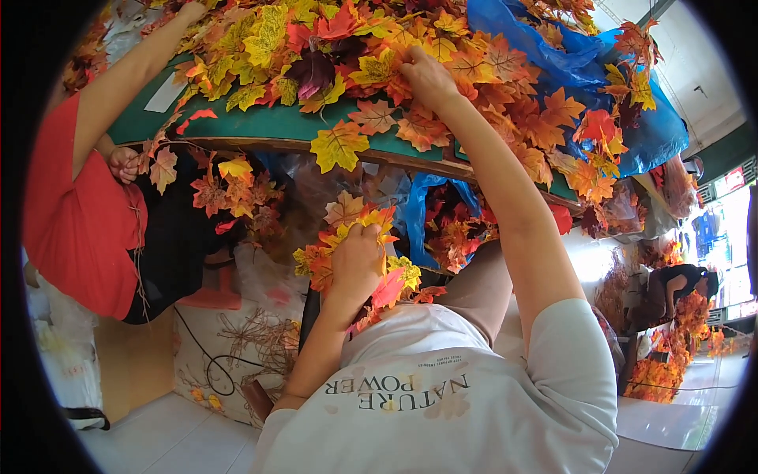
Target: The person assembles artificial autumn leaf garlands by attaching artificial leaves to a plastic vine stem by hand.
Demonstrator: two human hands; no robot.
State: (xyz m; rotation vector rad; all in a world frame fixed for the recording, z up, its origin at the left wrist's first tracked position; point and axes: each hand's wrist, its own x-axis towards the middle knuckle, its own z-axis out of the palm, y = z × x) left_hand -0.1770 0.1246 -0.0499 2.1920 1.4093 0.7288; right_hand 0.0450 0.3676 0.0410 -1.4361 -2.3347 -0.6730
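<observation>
In front of my lap, my left hand (357,261) is closed around a bunch of artificial maple leaves (322,265) in orange, yellow and red. The stems inside the fist are hidden. My right arm stretches forward to the table, where my right hand (429,79) dips into a heap of artificial maple leaves (489,71). Its fingers are curled together at the leaves, and whatever the fingertips hold is hidden. Near that hand lie yellow leaves (375,69) and a dark purple leaf (312,73). A single yellow leaf (339,146) hangs over the table's front edge.
The green table (276,122) has a wooden edge. Blue plastic bags (655,130) lie at the right. Below the table hangs an open blue bag (416,221) of leaves. At left, a person in red (87,221) reaches across the heap. Another person (683,288) bends over leaves far right.
</observation>
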